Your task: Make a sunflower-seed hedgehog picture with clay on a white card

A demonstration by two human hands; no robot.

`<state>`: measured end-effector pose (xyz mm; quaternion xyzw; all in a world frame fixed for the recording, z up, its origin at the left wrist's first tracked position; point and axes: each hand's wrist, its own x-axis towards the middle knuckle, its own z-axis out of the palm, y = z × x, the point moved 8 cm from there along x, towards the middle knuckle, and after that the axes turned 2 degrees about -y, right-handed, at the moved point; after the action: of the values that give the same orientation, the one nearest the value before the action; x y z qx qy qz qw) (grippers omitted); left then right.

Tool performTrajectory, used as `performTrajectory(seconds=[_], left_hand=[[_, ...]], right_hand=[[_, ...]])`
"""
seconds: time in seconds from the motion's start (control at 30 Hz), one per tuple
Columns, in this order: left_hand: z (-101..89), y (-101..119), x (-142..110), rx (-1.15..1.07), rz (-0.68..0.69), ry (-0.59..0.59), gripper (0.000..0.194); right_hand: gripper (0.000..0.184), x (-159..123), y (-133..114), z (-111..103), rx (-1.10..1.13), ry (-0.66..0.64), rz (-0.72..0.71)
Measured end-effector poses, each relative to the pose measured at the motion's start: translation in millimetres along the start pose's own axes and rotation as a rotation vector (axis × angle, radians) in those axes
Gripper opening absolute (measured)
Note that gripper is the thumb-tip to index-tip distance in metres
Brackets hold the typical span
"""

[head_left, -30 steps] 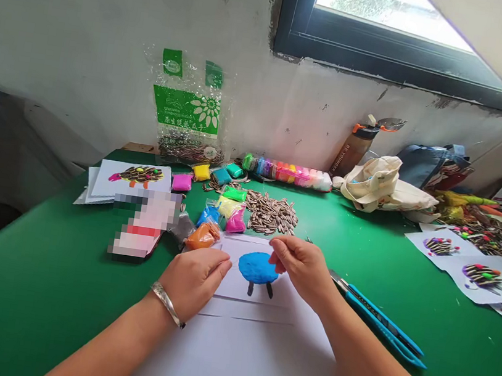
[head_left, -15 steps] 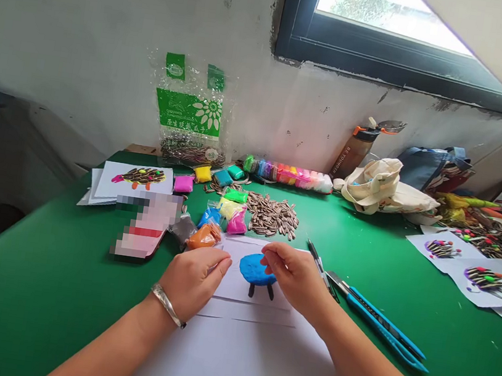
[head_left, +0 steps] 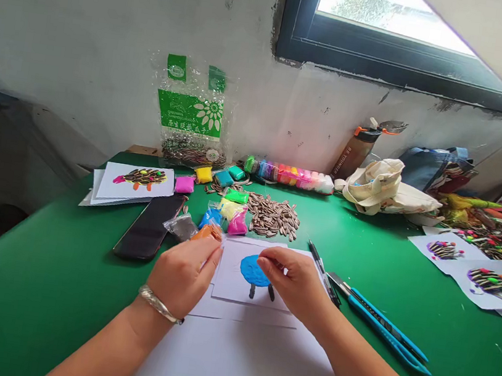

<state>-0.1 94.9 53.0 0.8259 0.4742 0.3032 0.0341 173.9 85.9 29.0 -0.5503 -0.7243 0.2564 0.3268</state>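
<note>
A scuffed wall (head_left: 115,26) backs the green table (head_left: 55,285), a dark-framed window (head_left: 390,61) above. White paper (head_left: 240,361) lies on the table; left hand (head_left: 183,275) and right hand (head_left: 299,283), each grip pinched, any contents unclear, are near the paper's blue oval (head_left: 250,270).

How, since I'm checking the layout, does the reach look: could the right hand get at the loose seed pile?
Probably yes: the right hand is at the blue shape, and only white paper and green tabletop seem to lie between it and the seed pile.
</note>
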Motion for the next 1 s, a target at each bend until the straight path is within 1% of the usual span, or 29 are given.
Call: performTrajectory(seconds=[0.07,0.1,0.17,0.23,0.4,0.47,0.53,0.6,0.63,0.7,0.73,0.77,0.83,0.87,0.9,0.93,1.0], left_hand=[[-5.3,-10.9,1.5,0.115,-0.089,0.011,0.025],[-4.6,-16.9,2.1,0.161,-0.133,-0.017,0.024],[-0.3,-24.9,3.2,0.214,-0.161,-0.069,0.025],[5.1,-28.6,4.2,0.211,-0.133,-0.075,0.025],[25.1,-32.4,4.2,0.110,-0.018,-0.064,0.026],[27.1,-32.9,4.0,0.094,0.007,-0.033,0.028],[22.3,-32.6,4.5,0.114,0.032,-0.003,0.029],[9.2,-33.6,5.6,0.160,0.055,0.037,0.029],[-2.4,-37.7,6.1,0.201,0.032,0.092,0.028],[-24.6,-54.5,5.9,0.313,-0.087,0.171,0.029],[-31.2,-65.5,5.5,0.368,-0.155,0.162,0.031],[-33.9,-78.0,4.7,0.422,-0.231,0.118,0.033],[-31.0,-104.8,0.0,0.490,-0.389,-0.016,0.037],[-26.3,-115.8,-3.1,0.497,-0.444,-0.088,0.038],[-20.7,-125.0,-6.4,0.498,-0.489,-0.157,0.038],[-16.2,-131.2,-9.1,0.497,-0.516,-0.199,0.039],[-11.5,-136.3,-11.1,0.490,-0.526,-0.223,0.038]], right_hand=[[0.018,0.2,0.7,-0.1,0.021,0.004,-0.005],[0.017,0.2,1.3,0.6,0.028,0.000,-0.006],[0.016,-0.1,2.0,1.8,0.031,-0.008,-0.008],[0.016,-0.6,1.4,2.4,0.027,-0.011,-0.010],[0.015,-1.9,1.8,3.8,0.053,-0.012,0.007],[0.016,-2.2,4.8,4.1,0.085,-0.001,0.029],[0.018,-2.4,6.9,4.3,0.099,0.006,0.037],[0.019,-2.5,6.6,4.7,0.088,-0.001,0.027],[0.019,-2.5,5.9,4.6,0.077,-0.005,0.017],[0.019,-2.7,4.0,4.4,0.054,-0.015,0.001],[0.019,-2.8,3.1,4.2,0.045,-0.017,-0.006],[0.018,-2.8,2.4,4.0,0.037,-0.018,-0.012],[0.018,-2.8,1.3,3.7,0.031,-0.019,-0.020],[0.018,-2.7,1.1,3.5,0.030,-0.018,-0.023],[0.018,-2.6,0.9,3.3,0.029,-0.015,-0.026],[0.018,-2.4,0.7,3.1,0.028,-0.014,-0.030],[0.018,-2.1,0.6,2.7,0.027,-0.009,-0.035]])
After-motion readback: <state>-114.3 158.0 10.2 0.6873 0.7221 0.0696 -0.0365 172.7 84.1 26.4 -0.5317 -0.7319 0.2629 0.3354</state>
